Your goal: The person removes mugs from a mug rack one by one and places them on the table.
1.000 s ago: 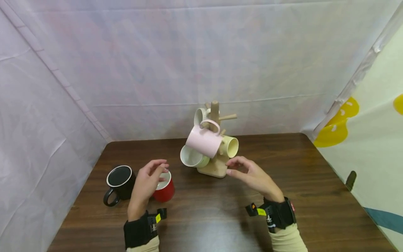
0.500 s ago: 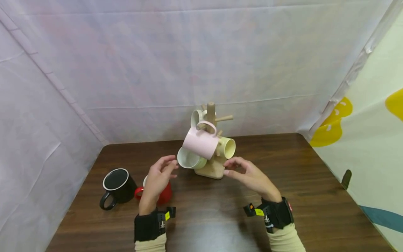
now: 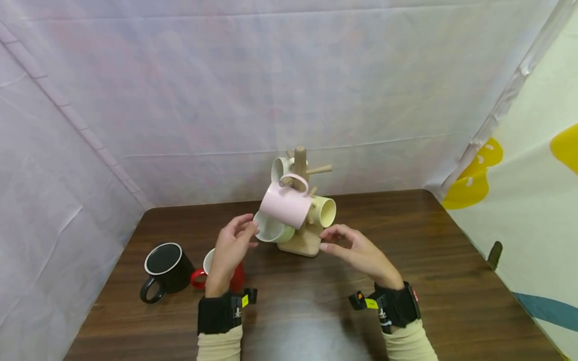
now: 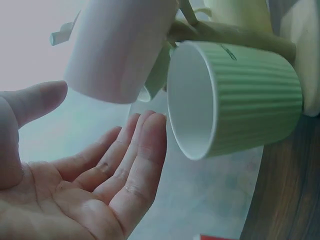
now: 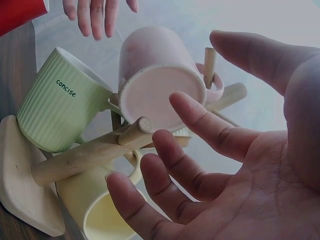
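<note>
A wooden mug tree (image 3: pixel 300 244) stands toward the back of the table. From its pegs hang a pink mug (image 3: pixel 285 204), a ribbed green mug (image 4: pixel 255 97), a yellow mug (image 3: pixel 326 211) and a pale mug (image 3: pixel 278 169) at the top. My left hand (image 3: pixel 232 248) is held loosely with nothing in it, its fingertips right by the green mug's rim. On the other side, my right hand (image 3: pixel 361 253) is near the wooden base, with relaxed fingers and thumb apart and holding nothing. In the right wrist view the green mug's side reads "concise".
A red mug (image 3: pixel 238 279) stands upright under my left wrist, partly hidden by it. To its left is a black mug (image 3: pixel 167 271) with a white rim. One bare peg (image 3: pixel 320 169) sticks out at the upper right of the tree. White cloth (image 3: pixel 203 100) hangs behind the table.
My left hand has moved right and slightly forward, from over the red mug to beside the green mug. The right hand has hardly moved. The head view has shifted slightly.
</note>
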### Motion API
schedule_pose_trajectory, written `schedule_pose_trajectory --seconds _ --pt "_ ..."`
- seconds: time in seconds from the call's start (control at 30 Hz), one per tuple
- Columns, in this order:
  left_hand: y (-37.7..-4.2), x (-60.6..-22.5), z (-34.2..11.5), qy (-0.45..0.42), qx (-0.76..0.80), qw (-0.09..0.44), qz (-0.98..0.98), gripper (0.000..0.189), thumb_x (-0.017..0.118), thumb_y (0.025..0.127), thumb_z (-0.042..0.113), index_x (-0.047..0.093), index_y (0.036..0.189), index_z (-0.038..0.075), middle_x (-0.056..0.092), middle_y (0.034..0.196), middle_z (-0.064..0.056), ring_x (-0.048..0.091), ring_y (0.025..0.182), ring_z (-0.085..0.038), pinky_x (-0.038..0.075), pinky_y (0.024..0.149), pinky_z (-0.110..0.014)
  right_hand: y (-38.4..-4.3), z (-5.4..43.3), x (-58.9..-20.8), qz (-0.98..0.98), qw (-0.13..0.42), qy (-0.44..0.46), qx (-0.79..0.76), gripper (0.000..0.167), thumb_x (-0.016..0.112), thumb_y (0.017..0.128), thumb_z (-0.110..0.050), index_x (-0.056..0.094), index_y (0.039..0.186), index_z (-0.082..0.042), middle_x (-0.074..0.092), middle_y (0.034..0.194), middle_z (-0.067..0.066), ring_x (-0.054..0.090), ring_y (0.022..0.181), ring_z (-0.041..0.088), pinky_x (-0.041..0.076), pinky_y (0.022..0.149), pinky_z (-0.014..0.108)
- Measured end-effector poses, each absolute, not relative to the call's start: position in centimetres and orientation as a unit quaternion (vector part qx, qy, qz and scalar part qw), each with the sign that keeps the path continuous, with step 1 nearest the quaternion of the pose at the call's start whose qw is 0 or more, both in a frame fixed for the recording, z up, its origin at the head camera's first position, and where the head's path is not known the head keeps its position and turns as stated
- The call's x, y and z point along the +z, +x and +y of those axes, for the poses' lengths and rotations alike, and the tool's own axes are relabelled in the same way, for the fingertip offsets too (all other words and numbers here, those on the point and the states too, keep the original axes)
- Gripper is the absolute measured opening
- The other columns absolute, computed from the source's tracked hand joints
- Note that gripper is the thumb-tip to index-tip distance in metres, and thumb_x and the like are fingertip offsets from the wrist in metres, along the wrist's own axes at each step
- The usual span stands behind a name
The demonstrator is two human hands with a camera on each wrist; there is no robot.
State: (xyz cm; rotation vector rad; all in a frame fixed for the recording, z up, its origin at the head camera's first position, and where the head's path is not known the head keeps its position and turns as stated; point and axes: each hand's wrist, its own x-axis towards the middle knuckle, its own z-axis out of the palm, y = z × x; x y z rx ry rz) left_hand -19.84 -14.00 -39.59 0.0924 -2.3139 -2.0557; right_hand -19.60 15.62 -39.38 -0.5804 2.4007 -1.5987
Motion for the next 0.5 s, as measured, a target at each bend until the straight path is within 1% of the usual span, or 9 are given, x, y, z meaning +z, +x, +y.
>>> schedule_pose_trajectory --seconds 0.13,0.2,0.3,0.37,0.5 --pt "-20.3 -39.2 -13.5 0.032 -0.675 0.013 -0.737 0.053 0.061 0.099 0.028 0.045 0.143 0.002 0.058 0.131 -0.022 0.058 0.115 -0.036 0.057 0.084 -0.036 -19.6 15.7 -39.3 0.812 0.099 -0.196 -0.542 0.028 0.069 0.094 -0.035 0.063 0.116 -0.019 0.063 0.119 0.008 0.06 0.109 0.024 0.049 0.089 0.042" --pt "-20.5 -39.1 -13.2 0.034 -0.676 0.01 -0.736 0.059 0.061 0.099 0.031 0.04 0.146 0.002 0.057 0.132 -0.022 0.058 0.115 -0.036 0.057 0.085 -0.037 -19.6 15.8 -39.3 0.813 0.097 -0.195 -0.54 0.028 0.069 0.094 -0.035 0.063 0.115 -0.019 0.063 0.117 0.005 0.059 0.108 0.024 0.049 0.088 0.041" --pt "-20.9 -39.0 -12.8 0.037 -0.682 0.006 -0.73 0.066 0.063 0.098 0.035 0.036 0.148 0.002 0.057 0.133 -0.022 0.059 0.115 -0.035 0.056 0.087 -0.039 -19.6 15.8 -39.4 0.814 0.095 -0.197 -0.539 0.027 0.069 0.094 -0.035 0.063 0.115 -0.019 0.063 0.117 0.006 0.059 0.108 0.024 0.049 0.088 0.04" --pt "-21.2 -39.0 -12.6 0.039 -0.691 0.003 -0.722 0.067 0.064 0.096 0.038 0.038 0.147 0.002 0.057 0.133 -0.02 0.06 0.115 -0.034 0.056 0.088 -0.039 -19.6 15.8 -39.4 0.813 0.093 -0.201 -0.539 0.026 0.069 0.094 -0.034 0.064 0.115 -0.019 0.064 0.117 0.008 0.059 0.108 0.024 0.05 0.087 0.038" --pt "-21.5 -39.0 -12.2 0.042 -0.708 -0.004 -0.705 0.062 0.066 0.095 0.041 0.045 0.142 0.005 0.057 0.134 -0.016 0.059 0.118 -0.033 0.055 0.09 -0.039 -19.6 15.9 -39.4 0.811 0.091 -0.203 -0.541 0.026 0.069 0.094 -0.033 0.064 0.115 -0.019 0.064 0.117 0.011 0.059 0.108 0.024 0.051 0.085 0.035"
